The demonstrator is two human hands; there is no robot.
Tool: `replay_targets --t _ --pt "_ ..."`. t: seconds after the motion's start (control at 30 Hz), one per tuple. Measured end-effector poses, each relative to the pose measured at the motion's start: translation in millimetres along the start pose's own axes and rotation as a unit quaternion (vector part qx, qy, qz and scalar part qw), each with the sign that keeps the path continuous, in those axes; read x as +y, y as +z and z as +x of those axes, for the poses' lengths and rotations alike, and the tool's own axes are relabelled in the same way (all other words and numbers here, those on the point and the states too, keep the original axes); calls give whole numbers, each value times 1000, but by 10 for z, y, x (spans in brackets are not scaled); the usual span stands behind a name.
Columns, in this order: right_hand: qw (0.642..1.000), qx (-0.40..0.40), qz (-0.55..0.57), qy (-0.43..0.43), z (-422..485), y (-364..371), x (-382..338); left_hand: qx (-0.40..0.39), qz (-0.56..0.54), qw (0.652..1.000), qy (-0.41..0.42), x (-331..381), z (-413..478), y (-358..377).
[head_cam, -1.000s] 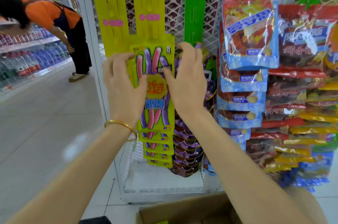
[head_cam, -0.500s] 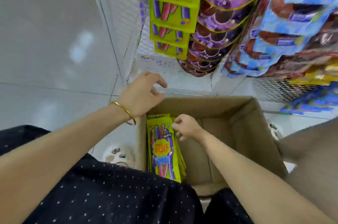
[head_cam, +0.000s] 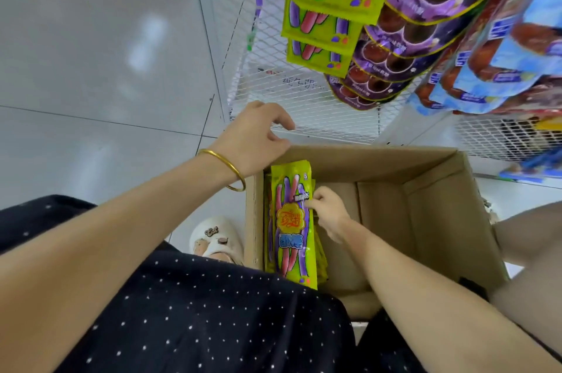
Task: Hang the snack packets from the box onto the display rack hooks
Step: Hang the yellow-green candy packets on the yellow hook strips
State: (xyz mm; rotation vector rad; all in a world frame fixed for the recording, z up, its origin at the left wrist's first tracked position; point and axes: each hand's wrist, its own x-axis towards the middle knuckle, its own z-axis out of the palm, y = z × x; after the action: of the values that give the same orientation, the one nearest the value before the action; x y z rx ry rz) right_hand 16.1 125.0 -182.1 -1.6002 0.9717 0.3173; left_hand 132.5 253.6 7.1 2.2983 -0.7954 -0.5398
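Cardboard box [head_cam: 431,178] holds a green packet [head_cam: 292,220] pinched by the right hand [head_cam: 328,211], while the left hand [head_cam: 252,141] hovers over its far left corner, fingers loosely curled and empty.

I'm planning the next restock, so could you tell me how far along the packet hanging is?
Done: several yellow-green packets hang on the rack. In hand: the right hand pinches the front packet in the box; the left hand hovers empty above its corner. Left: that packet and the stack behind it need hanging.

Glossy pale grey floor tiles [head_cam: 91,53] reflect soft overhead light.
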Motion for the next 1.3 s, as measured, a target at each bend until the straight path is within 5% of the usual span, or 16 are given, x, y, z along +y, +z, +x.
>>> replay_targets --t 0.23,0.37,0.5,0.67,0.9,1.07,1.3 --pt "975 -91 168 -118 -413 -712 -639 4 2 997 -74 52 77 85" --pt "952 -101 197 -212 -790 -1024 -1077 36 -56 998 -22 371 94 -9" --pt "904 40 151 -399 -1261 -1195 -1547 41 -119 992 19 830 53 -282" --pt "786 295 141 -525 -1793 -1248 -2110 19 -163 985 57 1456 27 -910" --pt "576 357 1 -735 -2412 -1734 -3304 109 -131 969 179 2416 8 -2118" --pt "588 366 -5 -721 -2630 -1970 -3979 358 -127 883 277 2901 223 -2673" --pt "606 357 38 -710 -2701 -2048 -4618 463 -152 838 246 3190 662 -2913"
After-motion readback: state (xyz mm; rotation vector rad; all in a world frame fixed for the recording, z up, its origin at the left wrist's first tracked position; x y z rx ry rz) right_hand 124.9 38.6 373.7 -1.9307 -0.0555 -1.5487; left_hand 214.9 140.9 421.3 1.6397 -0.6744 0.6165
